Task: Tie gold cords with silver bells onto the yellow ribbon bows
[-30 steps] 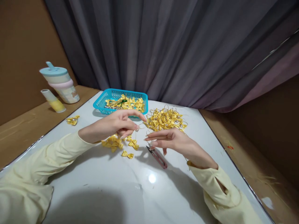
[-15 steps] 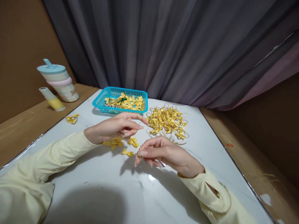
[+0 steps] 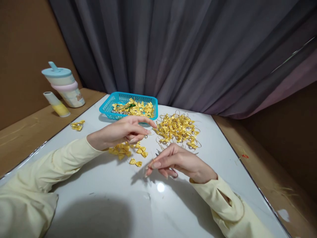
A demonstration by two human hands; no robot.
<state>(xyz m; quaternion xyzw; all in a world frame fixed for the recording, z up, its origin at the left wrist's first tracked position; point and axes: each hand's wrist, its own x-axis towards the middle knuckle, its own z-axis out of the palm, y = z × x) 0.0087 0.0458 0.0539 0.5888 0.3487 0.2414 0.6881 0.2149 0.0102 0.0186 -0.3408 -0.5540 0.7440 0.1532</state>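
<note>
My left hand [image 3: 128,130] is closed in a pinch above the table, with a thin gold cord and a small silver bell-like bead [image 3: 146,136] showing at its thumb tip. To its lower right, my right hand [image 3: 170,162] is also closed. Its thumb and index finger pinch a thin cord end [image 3: 153,160]. Small scissors seem to be tucked in the same hand, with a pinkish handle [image 3: 175,172] under the fingers and dark blade tips [image 3: 158,152] above them. Several loose yellow ribbon bows [image 3: 135,162] lie below my left hand.
A heap of yellow bows with gold cord loops and silver beads [image 3: 177,129] lies right of a blue basket [image 3: 103,108] holding more bows. One bow [image 3: 77,125] lies near the table's left edge. A lidded tumbler [image 3: 65,86] and a white-yellow tube [image 3: 56,105] stand at left.
My left hand has risen slightly, and the silver bead now shows beneath its thumb. The dark blade tips have come into sight above my right hand, which has shifted slightly right.
</note>
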